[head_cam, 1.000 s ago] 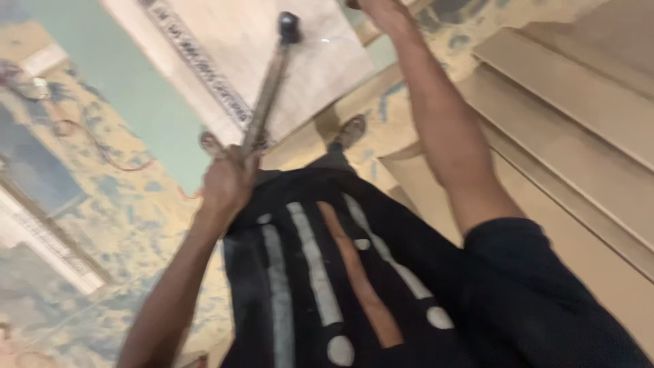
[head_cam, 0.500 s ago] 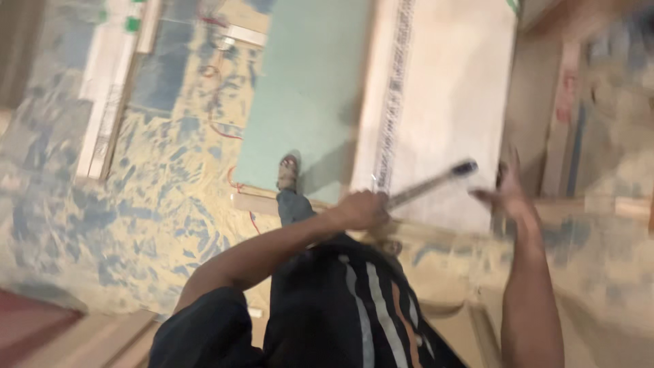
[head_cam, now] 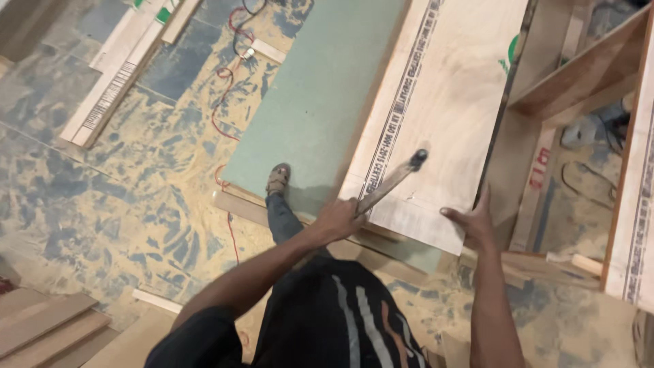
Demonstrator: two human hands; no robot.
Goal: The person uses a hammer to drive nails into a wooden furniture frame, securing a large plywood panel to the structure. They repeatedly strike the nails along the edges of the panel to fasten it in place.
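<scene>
Left hand (head_cam: 338, 219) clamps the hammer (head_cam: 390, 182), shaft angled up-right over the plywood sheet (head_cam: 449, 102); right hand (head_cam: 470, 221), open, presses the sheet's near edge.

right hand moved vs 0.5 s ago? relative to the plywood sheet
Yes. The right hand was off the near right corner of the plywood sheet; now its fingers rest on that corner's edge. The left hand grips the hammer.

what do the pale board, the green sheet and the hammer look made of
Pale board: unfinished plywood, likely; bare grain, layered edge. Green sheet: matte fibreboard-like panel, grainless; uncertain. Hammer, in the left hand: wooden-looking handle, dark head probably metal, blurred.
</scene>
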